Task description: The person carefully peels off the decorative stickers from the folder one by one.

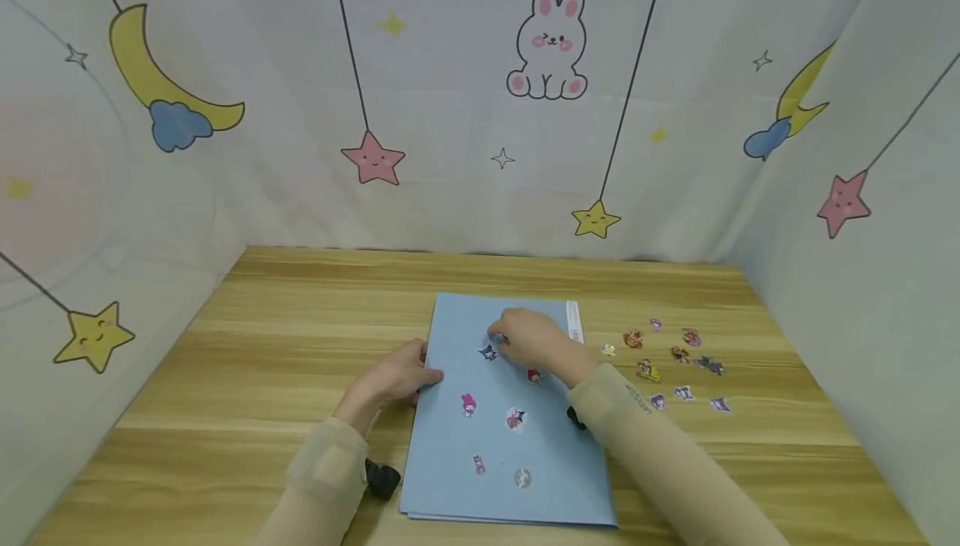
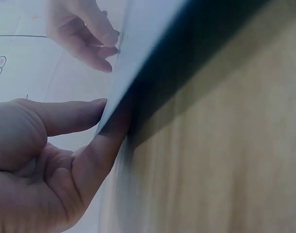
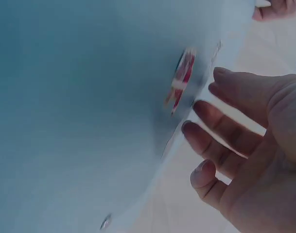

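Note:
A light blue folder (image 1: 457,479) lies on the wooden table with several small cartoon stickers on its cover. My left hand (image 1: 397,373) grips its left edge; in the left wrist view the thumb (image 2: 75,116) is on top and a finger goes underneath. Over the folder's upper part is my right hand (image 1: 534,338), its fingertips right by a dark-and-white sticker (image 1: 488,352). In the right wrist view its fingers (image 3: 206,138) are loosely bent, close to the cover, with nothing visible in their grasp. A red-hooded sticker (image 1: 534,376) shows below that hand.
Right of the folder, several loose stickers (image 1: 648,371) are scattered on the table (image 1: 315,304). A white label strip (image 1: 574,321) runs along the folder's upper right edge. Cartoon-printed cloth (image 1: 465,204) encloses the table at the back and sides.

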### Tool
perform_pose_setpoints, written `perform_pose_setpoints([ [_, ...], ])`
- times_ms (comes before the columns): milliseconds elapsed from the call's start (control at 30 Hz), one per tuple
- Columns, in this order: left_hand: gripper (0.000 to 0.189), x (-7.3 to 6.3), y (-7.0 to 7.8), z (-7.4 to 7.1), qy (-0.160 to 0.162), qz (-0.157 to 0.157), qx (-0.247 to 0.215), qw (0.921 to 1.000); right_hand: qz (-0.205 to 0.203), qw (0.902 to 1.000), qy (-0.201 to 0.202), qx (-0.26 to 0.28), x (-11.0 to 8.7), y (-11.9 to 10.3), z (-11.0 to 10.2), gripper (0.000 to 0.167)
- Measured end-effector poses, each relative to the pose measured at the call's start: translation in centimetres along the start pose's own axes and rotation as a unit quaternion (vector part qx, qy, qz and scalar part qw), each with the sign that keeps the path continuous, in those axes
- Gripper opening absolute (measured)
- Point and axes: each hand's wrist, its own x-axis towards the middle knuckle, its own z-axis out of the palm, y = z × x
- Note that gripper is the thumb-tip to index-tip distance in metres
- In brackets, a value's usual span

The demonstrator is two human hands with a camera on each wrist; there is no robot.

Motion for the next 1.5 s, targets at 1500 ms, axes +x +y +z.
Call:
perform_pose_setpoints([
  [1500, 0.02, 0.2, 0.0, 0.1, 0.008, 0.003, 0.023, 0.9997, 0.034, 0.9923, -0.084, 0.084, 2.1, -1.8, 0.3, 0.009],
])
